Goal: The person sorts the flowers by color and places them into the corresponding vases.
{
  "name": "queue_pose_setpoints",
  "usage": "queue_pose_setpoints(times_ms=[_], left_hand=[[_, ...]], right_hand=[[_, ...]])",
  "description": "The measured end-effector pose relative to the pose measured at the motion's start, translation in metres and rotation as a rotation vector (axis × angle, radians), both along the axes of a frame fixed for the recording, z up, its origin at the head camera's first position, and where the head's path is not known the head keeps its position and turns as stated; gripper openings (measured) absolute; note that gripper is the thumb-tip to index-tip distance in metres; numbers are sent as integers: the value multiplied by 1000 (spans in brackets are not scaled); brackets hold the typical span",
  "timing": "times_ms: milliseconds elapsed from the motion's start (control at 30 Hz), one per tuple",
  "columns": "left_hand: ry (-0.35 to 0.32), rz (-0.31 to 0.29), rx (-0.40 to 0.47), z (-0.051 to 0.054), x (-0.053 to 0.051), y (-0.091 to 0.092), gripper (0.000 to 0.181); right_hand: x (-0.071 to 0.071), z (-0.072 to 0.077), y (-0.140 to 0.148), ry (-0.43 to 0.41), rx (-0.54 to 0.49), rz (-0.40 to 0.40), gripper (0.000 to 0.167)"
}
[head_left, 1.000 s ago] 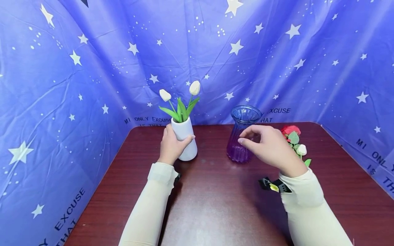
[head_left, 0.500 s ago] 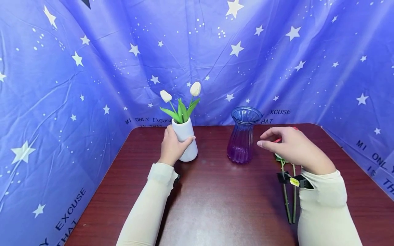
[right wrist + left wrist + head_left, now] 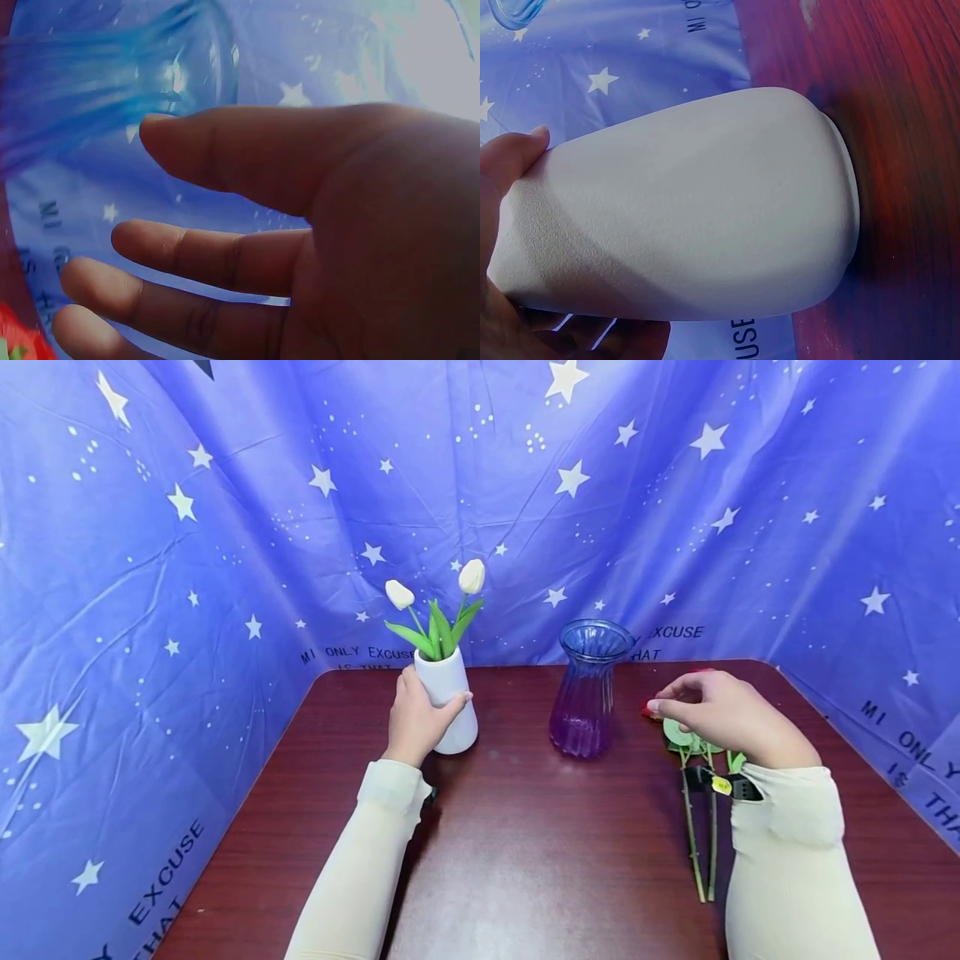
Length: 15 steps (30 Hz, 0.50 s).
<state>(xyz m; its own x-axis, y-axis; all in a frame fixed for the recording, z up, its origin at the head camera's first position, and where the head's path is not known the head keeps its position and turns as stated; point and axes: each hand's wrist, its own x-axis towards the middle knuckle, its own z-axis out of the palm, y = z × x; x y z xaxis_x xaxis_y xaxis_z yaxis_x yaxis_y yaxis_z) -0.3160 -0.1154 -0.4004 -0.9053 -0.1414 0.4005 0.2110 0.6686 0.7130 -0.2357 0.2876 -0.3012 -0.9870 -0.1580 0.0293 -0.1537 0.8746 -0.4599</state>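
My left hand (image 3: pixel 420 717) grips the white vase (image 3: pixel 448 702), thumb on its right side; two white tulips (image 3: pixel 472 577) with green leaves stand in it. In the left wrist view the fingers wrap the narrow end of the white vase (image 3: pixel 697 210). Over the flowers lying at the right hovers my right hand (image 3: pixel 731 714), holding nothing, its thumb and fingers apart in the right wrist view. Beneath it show a red bloom (image 3: pixel 651 710), green leaves (image 3: pixel 678 732) and long stems (image 3: pixel 692 843), partly hidden by the hand and wrist.
A blue and purple glass vase (image 3: pixel 583 702) stands between the white vase and the right hand. The dark red wooden table (image 3: pixel 517 860) meets a blue star-printed cloth (image 3: pixel 420 460) at its back and sides.
My right hand has moved right, from in front of the glass vase to above the lying flowers, uncovering the glass vase and the stems. The left hand stays on the white vase.
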Motion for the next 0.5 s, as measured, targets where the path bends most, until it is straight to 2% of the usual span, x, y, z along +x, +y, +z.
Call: queue_pose_setpoints(times_ms=[100, 333, 500], left_hand=[[-10, 1, -4, 1, -1, 0, 95], [-9, -5, -8, 0, -1, 1, 96], [-18, -5, -5, 0, 0, -1, 96]], right_hand=[[-5, -5, 10, -7, 15, -12, 49], [-10, -18, 31, -90, -44, -31, 49], [-13, -22, 38, -103, -48, -49, 49]])
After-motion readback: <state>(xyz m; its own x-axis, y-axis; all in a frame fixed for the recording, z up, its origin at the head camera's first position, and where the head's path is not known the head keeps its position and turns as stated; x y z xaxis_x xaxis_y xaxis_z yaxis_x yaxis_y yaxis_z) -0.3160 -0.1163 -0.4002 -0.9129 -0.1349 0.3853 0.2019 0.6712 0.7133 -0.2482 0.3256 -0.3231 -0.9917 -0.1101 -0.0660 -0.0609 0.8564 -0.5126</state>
